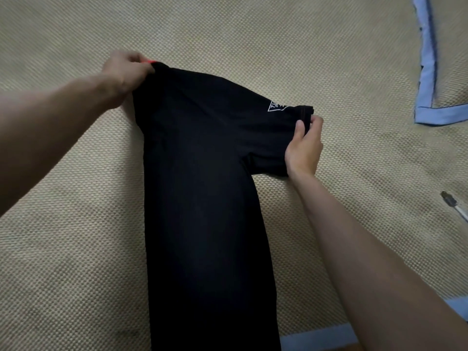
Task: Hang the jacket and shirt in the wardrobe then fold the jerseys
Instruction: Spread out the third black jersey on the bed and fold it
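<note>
A woven mat (pixel 76 249) in a sandy colour covers almost the whole view, and its blue border (pixel 428 72) shows at the upper right and again along the lower right edge. On the mat lies a black jersey (pixel 202 186). It is already doubled lengthwise, so that the body makes one long narrow strip which runs from the top toward the person, and the sleeves (pixel 273 138) stick out together to the right side.

The left hand (pixel 124 72) pinches the collar end of the jersey, where a small orange-red piece (pixel 148 61) shows between the fingers, and it lifts this end a little from the mat. The right hand (pixel 305 145) grips the edge of the sleeves, with the thumb on top of the cloth and the fingers curled around the hem. A small white logo (pixel 277 107) is printed near this sleeve.

I judge that the hanging part is not the step in hand; the step is the folding of a jersey. The next move probably calls for bringing the sleeves over the body strip while the left hand keeps the collar end in place, and then folding the strip across. At the right edge lies a small thin object (pixel 455 206); I cannot tell what it is.
</note>
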A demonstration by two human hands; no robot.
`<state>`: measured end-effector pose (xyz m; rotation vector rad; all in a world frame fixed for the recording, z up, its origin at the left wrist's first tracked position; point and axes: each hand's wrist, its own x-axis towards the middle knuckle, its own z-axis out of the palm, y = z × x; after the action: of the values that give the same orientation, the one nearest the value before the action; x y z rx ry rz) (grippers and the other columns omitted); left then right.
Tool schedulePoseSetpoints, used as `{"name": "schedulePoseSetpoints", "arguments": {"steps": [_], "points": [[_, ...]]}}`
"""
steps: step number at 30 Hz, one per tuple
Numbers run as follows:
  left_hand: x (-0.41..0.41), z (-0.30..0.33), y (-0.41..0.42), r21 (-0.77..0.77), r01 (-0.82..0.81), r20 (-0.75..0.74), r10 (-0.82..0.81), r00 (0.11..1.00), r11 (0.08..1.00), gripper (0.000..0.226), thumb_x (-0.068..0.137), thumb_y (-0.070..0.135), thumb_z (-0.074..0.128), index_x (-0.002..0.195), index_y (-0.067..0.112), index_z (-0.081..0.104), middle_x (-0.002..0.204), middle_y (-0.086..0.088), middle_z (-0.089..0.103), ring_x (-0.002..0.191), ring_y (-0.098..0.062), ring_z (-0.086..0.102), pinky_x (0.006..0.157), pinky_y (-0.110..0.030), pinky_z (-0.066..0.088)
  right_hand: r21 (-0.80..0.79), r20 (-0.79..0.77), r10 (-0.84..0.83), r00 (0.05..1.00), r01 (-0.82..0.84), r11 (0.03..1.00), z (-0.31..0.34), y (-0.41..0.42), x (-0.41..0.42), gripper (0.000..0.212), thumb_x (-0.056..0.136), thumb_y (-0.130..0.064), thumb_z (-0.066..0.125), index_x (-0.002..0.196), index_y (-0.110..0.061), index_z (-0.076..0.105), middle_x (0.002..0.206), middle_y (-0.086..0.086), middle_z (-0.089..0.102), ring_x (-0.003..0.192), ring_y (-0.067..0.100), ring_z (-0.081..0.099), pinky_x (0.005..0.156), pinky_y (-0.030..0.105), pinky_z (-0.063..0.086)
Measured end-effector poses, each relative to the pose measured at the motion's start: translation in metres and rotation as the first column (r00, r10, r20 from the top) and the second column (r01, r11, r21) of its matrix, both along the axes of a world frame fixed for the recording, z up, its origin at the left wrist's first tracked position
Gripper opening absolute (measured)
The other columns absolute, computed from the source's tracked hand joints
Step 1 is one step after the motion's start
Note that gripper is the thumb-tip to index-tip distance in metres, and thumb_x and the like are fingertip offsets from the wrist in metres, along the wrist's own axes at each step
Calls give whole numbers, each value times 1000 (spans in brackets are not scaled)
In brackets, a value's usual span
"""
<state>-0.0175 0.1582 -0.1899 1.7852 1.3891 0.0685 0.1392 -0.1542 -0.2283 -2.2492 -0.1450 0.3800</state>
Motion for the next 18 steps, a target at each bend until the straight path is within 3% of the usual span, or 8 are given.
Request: {"name": "schedulePoseSetpoints", "arguments": {"steps": [3, 5, 8, 11, 13, 14, 16, 18], "points": [[9, 8, -4, -86, 27, -18, -28, 999, 996, 22, 88, 41, 60, 83, 20, 63, 82, 4, 59, 68, -8, 53, 58, -23, 41, 48, -46, 24, 999, -22, 999, -1, -4, 1, 26, 108, -31, 45, 128, -15, 48, 87, -14, 60, 71, -1, 58, 57, 8, 43], [13, 10, -1, -88, 78, -41, -82, 996, 993, 26, 93, 45, 62, 95, 19, 66, 86, 5, 62, 76, -8, 57, 63, -20, 43, 83, -104, 49, 993, -40, 996, 1, -4, 5, 29, 106, -31, 51, 130, -15, 52, 97, -16, 63, 86, -3, 61, 70, 5, 45], [16, 8, 1, -25, 79, -36, -80, 996, 997, 18, 94, 34, 69, 100, 17, 70, 90, 4, 65, 95, -12, 61, 72, -19, 49, 106, -168, 80, 983, -63, 992, 3, -3, 11, 30, 104, -25, 54, 129, -12, 62, 114, -5, 69, 106, 9, 65, 96, 25, 52], [15, 4, 1, 70, -6, -10, 7, 1000, 998, 22, 93, 36, 67, 105, 18, 72, 104, -2, 69, 100, -13, 64, 81, -25, 51, 79, -139, 49, 989, -38, 996, 6, -6, 10, 30, 105, -27, 52, 126, -9, 64, 115, 0, 69, 107, 14, 65, 101, 35, 52], [16, 2, -4, 150, -13, -21, 17, 1000, 989, 22, 93, 38, 64, 106, 21, 69, 109, 0, 69, 108, -17, 65, 91, -31, 51, 55, -133, 35, 990, -28, 998, 7, -10, 4, 34, 105, -31, 52, 129, -9, 60, 117, 0, 68, 107, 13, 64, 101, 34, 51], [17, 3, -12, 259, 43, -95, -19, 995, 965, 24, 92, 38, 62, 109, 23, 66, 115, -1, 67, 114, -21, 62, 98, -38, 48, 64, -153, 43, 987, -33, 997, 8, -13, 2, 37, 104, -33, 55, 132, -10, 57, 119, -2, 67, 105, 10, 63, 99, 30, 52], [19, 7, -43, 511, 264, -250, -153, 956, 818, 33, 93, 36, 53, 122, 20, 58, 130, -7, 57, 125, -28, 51, 106, -46, 36, 102, -205, 106, 973, -86, 991, 9, -19, -2, 50, 96, -33, 68, 139, -15, 50, 119, -10, 64, 100, -3, 61, 88, 12, 50], [22, 6, -94, 607, 452, -242, -390, 888, 654, 38, 93, 34, 46, 126, 18, 56, 134, -9, 53, 127, -30, 48, 106, -48, 31, 115, -234, 193, 953, -170, 979, 7, -27, -4, 65, 89, -25, 76, 144, -19, 43, 121, -16, 62, 103, -10, 58, 82, 4, 47]]}}
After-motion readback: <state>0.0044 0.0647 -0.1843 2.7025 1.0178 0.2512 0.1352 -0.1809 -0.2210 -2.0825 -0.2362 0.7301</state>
